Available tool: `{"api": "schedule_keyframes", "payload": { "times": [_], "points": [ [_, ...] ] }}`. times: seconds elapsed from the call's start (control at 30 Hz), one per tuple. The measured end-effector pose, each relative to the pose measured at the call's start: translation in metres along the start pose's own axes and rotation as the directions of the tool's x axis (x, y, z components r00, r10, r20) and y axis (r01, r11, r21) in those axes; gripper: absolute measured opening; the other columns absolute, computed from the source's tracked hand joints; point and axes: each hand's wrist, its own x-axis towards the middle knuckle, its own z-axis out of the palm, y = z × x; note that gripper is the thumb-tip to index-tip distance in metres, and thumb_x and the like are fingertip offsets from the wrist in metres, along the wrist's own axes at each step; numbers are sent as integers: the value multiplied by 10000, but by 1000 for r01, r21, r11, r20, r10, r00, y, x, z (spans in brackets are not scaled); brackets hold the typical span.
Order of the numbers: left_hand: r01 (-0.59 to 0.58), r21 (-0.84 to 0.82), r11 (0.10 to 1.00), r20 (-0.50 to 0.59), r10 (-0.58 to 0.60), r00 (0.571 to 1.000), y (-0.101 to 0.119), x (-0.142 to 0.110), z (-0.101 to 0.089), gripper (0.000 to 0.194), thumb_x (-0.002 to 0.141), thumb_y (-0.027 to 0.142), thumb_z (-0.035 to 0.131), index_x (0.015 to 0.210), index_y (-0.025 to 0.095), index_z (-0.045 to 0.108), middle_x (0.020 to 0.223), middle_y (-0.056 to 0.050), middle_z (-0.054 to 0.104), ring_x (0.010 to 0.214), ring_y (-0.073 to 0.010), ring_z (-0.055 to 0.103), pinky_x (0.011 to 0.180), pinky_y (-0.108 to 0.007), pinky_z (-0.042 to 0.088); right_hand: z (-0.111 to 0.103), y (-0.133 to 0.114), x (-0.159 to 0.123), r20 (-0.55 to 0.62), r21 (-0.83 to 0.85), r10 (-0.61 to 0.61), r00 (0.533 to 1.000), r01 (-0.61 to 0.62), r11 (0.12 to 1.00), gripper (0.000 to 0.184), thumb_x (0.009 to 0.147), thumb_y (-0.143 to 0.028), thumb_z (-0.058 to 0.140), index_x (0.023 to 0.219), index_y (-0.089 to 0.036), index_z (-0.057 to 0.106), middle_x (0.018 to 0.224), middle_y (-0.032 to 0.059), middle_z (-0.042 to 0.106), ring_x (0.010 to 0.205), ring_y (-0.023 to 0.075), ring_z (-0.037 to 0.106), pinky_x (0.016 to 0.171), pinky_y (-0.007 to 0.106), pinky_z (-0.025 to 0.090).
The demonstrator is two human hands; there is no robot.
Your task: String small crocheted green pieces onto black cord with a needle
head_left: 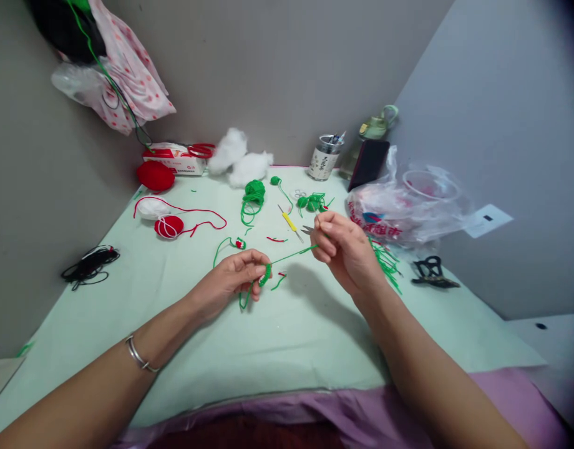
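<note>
My left hand [235, 274] is closed in a pinch on a small green crocheted piece [265, 274] just above the pale green table [287, 337]. A green yarn strand [291, 254] runs taut from that piece up to my right hand [340, 246]. The right hand's fingers are closed on the strand's far end, and the tips of small scissors [307, 230] show at its fingers. A silver bangle sits on my left wrist.
Scattered behind the hands are a yellow-handled crochet hook [289, 221], a green yarn ball [254, 192], small green pieces [311, 202], red yarn balls [169, 226], white stuffing [238, 159] and a jar [323, 158]. A plastic bag [403, 206] lies at right, black cord [88, 267] at left.
</note>
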Motion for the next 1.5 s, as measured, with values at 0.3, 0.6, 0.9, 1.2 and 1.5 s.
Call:
{"api": "schedule_keyframes", "payload": {
  "times": [0.3,0.6,0.9,1.2,1.5],
  "points": [
    [-17,-107,994,58,24,998,2,-3,-2,131,903,279,658,928,185,570,855,8,623,568,-49,542,562,-170,495,2,8,-7,255,-587,-48,966,194,786,125,907,-269,659,836,-177,704,772,13,587,661,107,482,580,250,360],
    [-3,-153,988,83,15,996,6,-4,-1,132,893,265,659,894,163,575,824,4,605,548,-51,511,528,-173,489,-1,14,-7,422,-752,-151,894,438,492,142,963,-146,575,914,-193,699,857,39,569,799,148,549,736,292,427],
    [12,-148,989,79,0,997,5,-4,0,148,881,259,659,832,152,569,781,7,584,533,-50,465,546,-194,514,-2,12,-8,502,-767,-183,845,533,358,187,980,-128,522,919,-199,684,846,37,538,780,147,532,708,288,424],
    [52,-123,991,104,-40,994,5,-5,2,165,862,298,695,886,166,599,779,14,569,553,-60,484,569,-209,525,-3,12,-6,486,-750,-72,871,458,477,133,962,-155,582,910,-189,700,842,32,572,783,144,544,724,280,426],
    [-206,319,925,-149,264,953,8,-9,2,345,790,424,768,1016,208,621,774,22,585,640,-112,556,601,-231,476,-5,15,-4,400,-769,-67,914,374,519,124,952,-175,600,880,-184,701,830,25,557,791,149,535,724,280,408]
  ]
}}
